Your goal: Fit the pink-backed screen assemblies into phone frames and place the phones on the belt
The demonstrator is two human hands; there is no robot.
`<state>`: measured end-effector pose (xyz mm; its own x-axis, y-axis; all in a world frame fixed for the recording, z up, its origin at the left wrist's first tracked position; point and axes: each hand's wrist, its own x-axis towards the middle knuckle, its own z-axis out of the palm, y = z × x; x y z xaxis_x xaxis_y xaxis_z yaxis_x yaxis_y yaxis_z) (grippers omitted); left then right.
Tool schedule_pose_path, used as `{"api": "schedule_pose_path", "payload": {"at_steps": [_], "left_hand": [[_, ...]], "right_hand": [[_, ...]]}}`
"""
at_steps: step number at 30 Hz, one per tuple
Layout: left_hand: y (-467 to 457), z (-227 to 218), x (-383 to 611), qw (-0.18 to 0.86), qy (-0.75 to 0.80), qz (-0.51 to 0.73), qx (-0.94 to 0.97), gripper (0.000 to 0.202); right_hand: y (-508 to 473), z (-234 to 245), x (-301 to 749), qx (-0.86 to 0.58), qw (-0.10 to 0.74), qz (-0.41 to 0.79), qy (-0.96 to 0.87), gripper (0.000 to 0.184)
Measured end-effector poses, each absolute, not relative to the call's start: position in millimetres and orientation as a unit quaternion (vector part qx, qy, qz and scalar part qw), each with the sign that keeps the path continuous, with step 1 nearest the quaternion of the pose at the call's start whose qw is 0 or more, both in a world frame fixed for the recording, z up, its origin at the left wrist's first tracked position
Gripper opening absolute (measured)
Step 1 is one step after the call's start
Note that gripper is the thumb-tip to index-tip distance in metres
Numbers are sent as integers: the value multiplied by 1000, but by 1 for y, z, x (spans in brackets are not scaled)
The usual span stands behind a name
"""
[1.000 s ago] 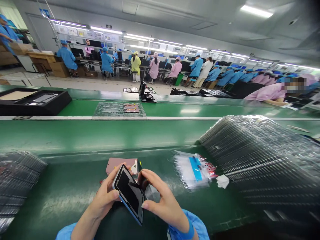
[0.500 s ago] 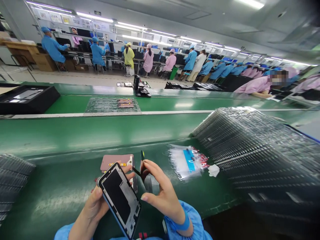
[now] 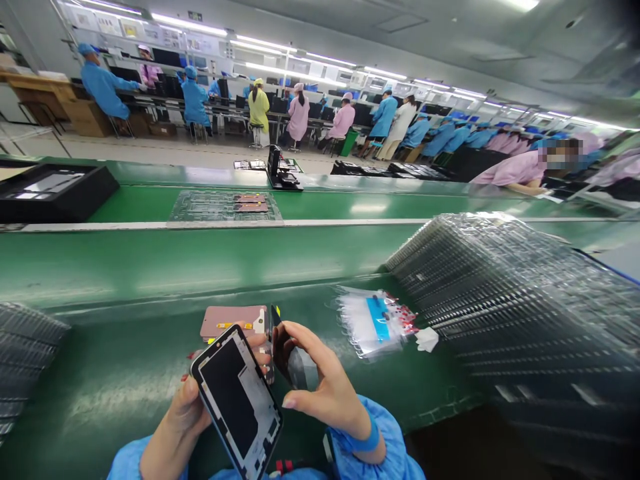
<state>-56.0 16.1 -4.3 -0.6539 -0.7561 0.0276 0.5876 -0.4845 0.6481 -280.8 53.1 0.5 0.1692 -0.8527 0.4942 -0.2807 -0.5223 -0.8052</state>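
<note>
My left hand [image 3: 181,410] grips a phone frame [image 3: 231,390] by its edges, tilted, with its black recess and pale metal border facing me. Just right of it, my right hand [image 3: 333,390] holds a thin, glossy dark panel [image 3: 281,353] on edge; fingers are mirrored in its surface. Against the palm side shows a greyish see-through patch [image 3: 304,369], which I cannot identify. Behind the frame, a brownish-pink flat panel [image 3: 227,320] with a yellow-orange strip lies on the green mat, partly hidden by my left fingers.
Clear plastic bags [image 3: 367,327] with red ends and a crumpled white scrap [image 3: 427,340] lie to the right. Tall stacks of clear trays [image 3: 540,300] rise at right and left. A tray [image 3: 205,208] sits on the green belt ahead. Several people work beyond.
The dark panel in my right hand has turned, showing more of its glossy face, and shifted slightly left. My left hand and the phone frame have moved slightly left.
</note>
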Motion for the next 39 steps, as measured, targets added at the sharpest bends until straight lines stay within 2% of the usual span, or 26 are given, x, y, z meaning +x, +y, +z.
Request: {"api": "schedule_pose_path", "payload": {"at_steps": [5, 11, 18, 22, 30, 39], "left_hand": [[18, -2, -59, 390, -316, -850, 160, 83], [21, -7, -59, 395, -306, -858, 119, 68], [14, -15, -57, 358, -297, -884, 56, 84], [10, -14, -59, 360, -262, -893, 71, 83], [9, -16, -60, 345, -210, -915, 3, 80], [8, -10, -61, 355, -239, -903, 21, 80]], "right_hand": [[53, 1, -281, -715, 292, -507, 381, 84], [53, 2, -282, -716, 297, -508, 377, 87], [53, 0, -282, -688, 332, -544, 348, 85], [52, -6, -279, -654, 369, -555, 357, 85], [52, -3, -278, -644, 384, -549, 370, 87], [53, -1, -276, -623, 400, -567, 361, 85]]}}
